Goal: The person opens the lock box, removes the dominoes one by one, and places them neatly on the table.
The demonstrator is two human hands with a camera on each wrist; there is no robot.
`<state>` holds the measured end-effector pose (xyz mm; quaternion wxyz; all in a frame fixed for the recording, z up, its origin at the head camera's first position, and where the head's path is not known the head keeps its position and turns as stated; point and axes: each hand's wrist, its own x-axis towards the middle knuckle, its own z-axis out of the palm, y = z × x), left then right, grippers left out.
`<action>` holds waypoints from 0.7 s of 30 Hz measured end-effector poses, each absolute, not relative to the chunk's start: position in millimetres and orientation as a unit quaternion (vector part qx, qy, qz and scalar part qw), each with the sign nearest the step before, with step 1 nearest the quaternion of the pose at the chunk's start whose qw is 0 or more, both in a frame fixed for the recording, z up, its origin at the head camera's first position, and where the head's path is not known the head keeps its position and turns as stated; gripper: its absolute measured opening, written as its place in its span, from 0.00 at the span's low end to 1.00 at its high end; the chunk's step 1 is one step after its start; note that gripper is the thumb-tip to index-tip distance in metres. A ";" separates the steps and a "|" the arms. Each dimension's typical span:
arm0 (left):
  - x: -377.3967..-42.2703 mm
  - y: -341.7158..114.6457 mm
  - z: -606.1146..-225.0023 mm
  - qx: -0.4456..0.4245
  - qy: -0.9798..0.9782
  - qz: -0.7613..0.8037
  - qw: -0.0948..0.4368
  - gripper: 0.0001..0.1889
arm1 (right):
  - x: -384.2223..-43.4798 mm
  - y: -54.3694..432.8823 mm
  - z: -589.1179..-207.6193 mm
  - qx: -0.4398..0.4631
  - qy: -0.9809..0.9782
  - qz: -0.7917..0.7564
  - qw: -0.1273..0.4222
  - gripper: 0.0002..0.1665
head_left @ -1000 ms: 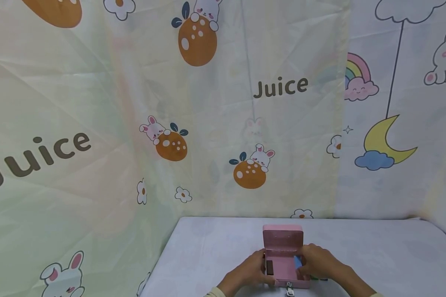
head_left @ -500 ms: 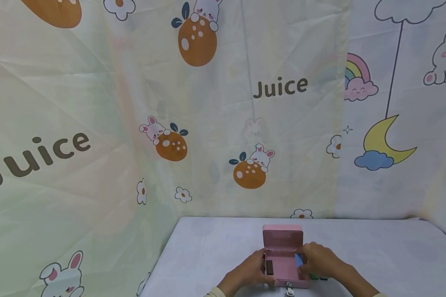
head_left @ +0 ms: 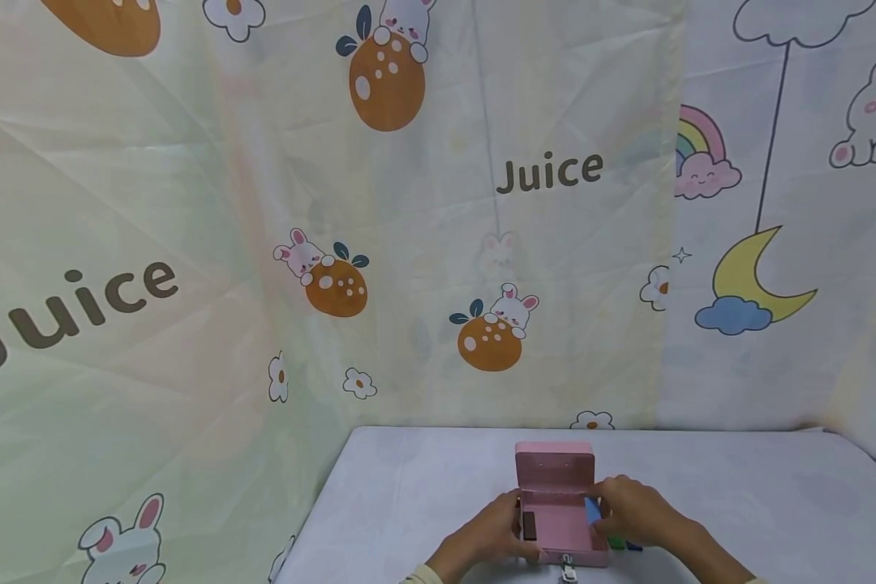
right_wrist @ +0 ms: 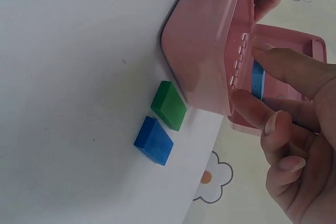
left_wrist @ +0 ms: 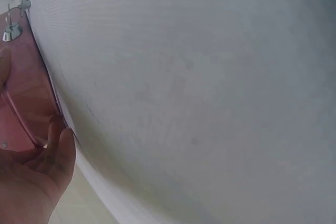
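A pink metal box [head_left: 560, 529] stands on the table with its hinged lid [head_left: 555, 472] raised. My left hand [head_left: 491, 531] grips the box's left side, thumb near the front corner and fingers along the wall. In the right wrist view, my right hand [right_wrist: 310, 124] pinches a light blue block [right_wrist: 258, 80] between thumb and fingers at the box's right rim. A dark brown block [head_left: 530, 526] lies inside against the left wall. Outside, a green block [right_wrist: 169, 106] and a darker blue block [right_wrist: 154, 141] lie side by side near the box's right wall.
A metal latch [head_left: 568, 570] hangs at the box's front. The white-covered table [head_left: 423, 462] meets a printed curtain [head_left: 416, 243] at its back and left.
My right hand has shifted slightly right with the light blue block, closer to the box's right rim. More of the green block shows beside the hand. My left hand has stayed put.
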<state>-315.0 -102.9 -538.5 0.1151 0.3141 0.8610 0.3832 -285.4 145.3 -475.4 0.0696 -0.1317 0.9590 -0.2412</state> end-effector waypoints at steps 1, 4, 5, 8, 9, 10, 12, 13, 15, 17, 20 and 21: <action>-315.2 -103.0 -538.5 0.314 0.861 0.382 0.114 0.40 | -285.5 146.1 -475.1 -0.128 0.959 -0.242 0.072 0.24; -314.9 -103.2 -537.5 0.314 0.863 0.379 0.114 0.39 | -285.4 148.8 -475.6 -0.127 0.960 -0.237 0.078 0.24; -314.7 -103.4 -537.0 0.314 0.863 0.379 0.114 0.39 | -285.5 149.4 -475.5 -0.125 0.960 -0.237 0.080 0.23; -313.6 -104.3 -536.5 0.315 0.862 0.380 0.115 0.38 | -285.5 151.0 -475.9 -0.123 0.959 -0.240 0.085 0.23; -313.4 -104.2 -536.5 0.314 0.862 0.380 0.115 0.39 | -285.5 151.5 -476.1 -0.126 0.959 -0.239 0.084 0.22; -313.0 -104.2 -536.3 0.314 0.862 0.382 0.115 0.39 | -285.5 151.7 -475.7 -0.124 0.959 -0.241 0.085 0.22; -312.9 -103.8 -536.2 0.313 0.862 0.382 0.116 0.39 | -285.6 152.5 -475.2 -0.123 0.958 -0.243 0.087 0.22; -313.0 -103.5 -536.2 0.311 0.862 0.383 0.118 0.39 | -285.7 152.8 -474.6 -0.122 0.958 -0.244 0.088 0.22; -313.1 -102.8 -536.6 0.309 0.863 0.382 0.118 0.39 | -285.6 154.1 -474.7 -0.124 0.959 -0.241 0.088 0.23; -313.4 -102.2 -536.9 0.308 0.864 0.380 0.118 0.39 | -286.1 154.6 -474.3 -0.121 0.959 -0.240 0.089 0.23; -313.8 -102.1 -537.0 0.307 0.865 0.378 0.116 0.40 | -285.6 155.8 -475.0 -0.121 0.960 -0.236 0.089 0.24; -313.9 -102.1 -537.0 0.308 0.865 0.378 0.116 0.40 | -285.4 156.3 -475.5 -0.120 0.960 -0.236 0.088 0.24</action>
